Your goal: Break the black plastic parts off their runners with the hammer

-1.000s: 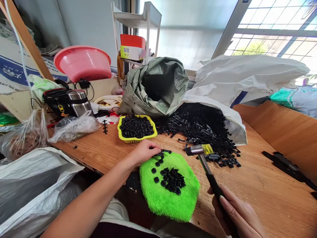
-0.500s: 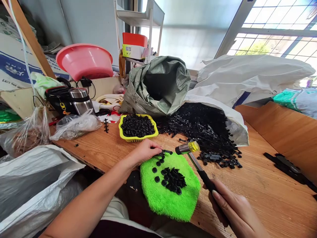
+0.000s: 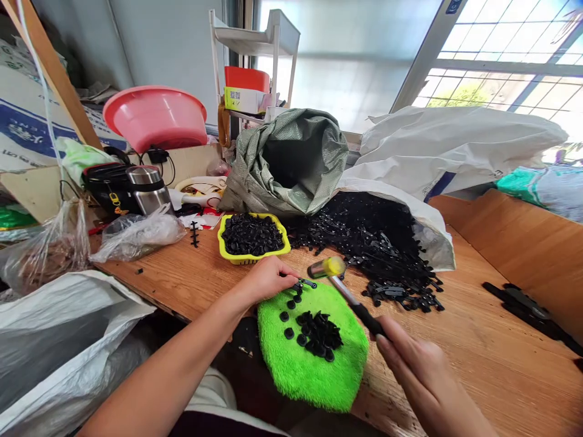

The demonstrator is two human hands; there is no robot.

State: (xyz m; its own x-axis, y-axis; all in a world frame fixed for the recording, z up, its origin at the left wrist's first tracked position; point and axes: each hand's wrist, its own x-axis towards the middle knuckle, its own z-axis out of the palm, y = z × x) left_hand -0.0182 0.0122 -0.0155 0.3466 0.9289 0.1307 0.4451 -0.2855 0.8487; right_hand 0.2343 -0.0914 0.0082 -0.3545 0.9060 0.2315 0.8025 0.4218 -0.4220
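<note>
My left hand (image 3: 273, 278) pinches a small black plastic strip (image 3: 308, 283) with round ends, over the far left edge of a fluffy green cloth (image 3: 314, 382). My right hand (image 3: 410, 358) is wrapped around the black handle of a small mallet (image 3: 348, 292). Its head, with a yellow face and a dark face, is raised just right of the strip and looks blurred. On the cloth lies a heap of black plastic pieces with round flat heads (image 3: 321, 332). Several more sit loose beside the heap, below my left hand.
A yellow basket (image 3: 286, 246) full of black pieces stands behind my left hand. A large pile of black strips (image 3: 378, 243) spills from a white sack (image 3: 444, 243). Behind are a green woven sack (image 3: 241, 176), a steel flask (image 3: 150, 191) and a pink basin (image 3: 155, 115).
The mallet and my right hand have swung to the left, bringing the head closer to the strip. My left hand keeps its pinch in about the same place. The view has shifted slightly.
</note>
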